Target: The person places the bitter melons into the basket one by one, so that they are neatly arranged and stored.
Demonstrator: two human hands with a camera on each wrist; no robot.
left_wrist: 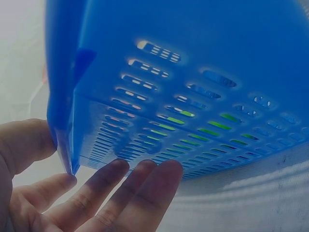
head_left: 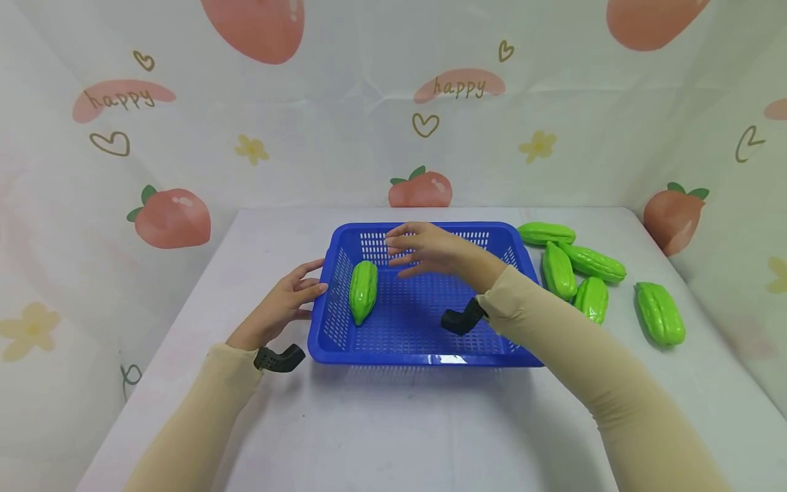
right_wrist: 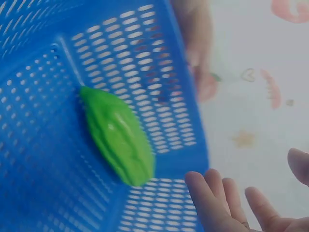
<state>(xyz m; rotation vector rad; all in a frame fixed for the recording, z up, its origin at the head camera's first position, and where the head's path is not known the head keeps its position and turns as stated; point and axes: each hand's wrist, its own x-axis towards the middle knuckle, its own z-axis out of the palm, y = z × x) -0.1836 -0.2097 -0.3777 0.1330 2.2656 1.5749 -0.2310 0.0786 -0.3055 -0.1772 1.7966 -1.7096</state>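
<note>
A blue plastic basket [head_left: 424, 359] with slotted walls stands mid-table. One glossy, ridged green bitter melon [head_left: 363, 290] lies inside, along the left wall; it shows large in the right wrist view [right_wrist: 120, 137]. At the left rim is my left hand [head_left: 279, 301]; in the left wrist view the rim passes between its thumb [left_wrist: 29, 145] and fingers, whose tips lie beside the slotted outer wall. My right hand [head_left: 430, 249] hovers above the basket's back part, fingers apart and loosely extended, with nothing in it.
Right of the basket several more bitter melons [head_left: 593, 263] lie close together, and one bitter melon [head_left: 660, 314] lies apart, farther right. Part of that group is hidden behind the right sleeve [head_left: 572, 362]. The white table [head_left: 381, 424] ends at a fruit-print cloth [head_left: 338, 137].
</note>
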